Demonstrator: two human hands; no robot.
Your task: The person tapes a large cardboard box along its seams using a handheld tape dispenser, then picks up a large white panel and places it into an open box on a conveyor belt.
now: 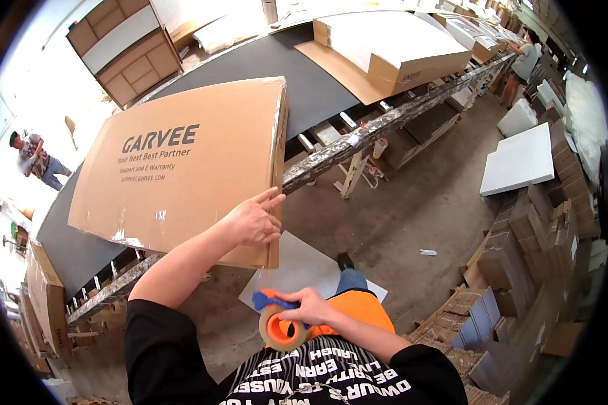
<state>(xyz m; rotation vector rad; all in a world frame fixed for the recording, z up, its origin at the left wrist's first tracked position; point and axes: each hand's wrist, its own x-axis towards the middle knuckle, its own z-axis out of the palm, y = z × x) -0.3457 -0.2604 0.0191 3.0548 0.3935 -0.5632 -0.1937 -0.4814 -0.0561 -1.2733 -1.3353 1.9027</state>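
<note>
A large flat cardboard box (203, 196) with dark printing lies on the conveyor, its near corner jutting out past the conveyor's side. Against the box's right edge rests my left hand (253, 219), its fingers stretched out over the narrow side. Clear tape shines along parts of the box's edges. My right hand (311, 307) is closed around the blue handle of a tape dispenser (275, 302), just below the box's near corner. The dispenser carries a tan tape roll on an orange hub. A faint strip seems to run from it up to the box.
The dark conveyor belt (311, 94) carries an open carton (425, 67) with a white panel farther along. Stacked flat cardboard (520, 283) lines the right side. A white sheet (297, 256) lies on the floor by my foot. Other people stand at far left and far right.
</note>
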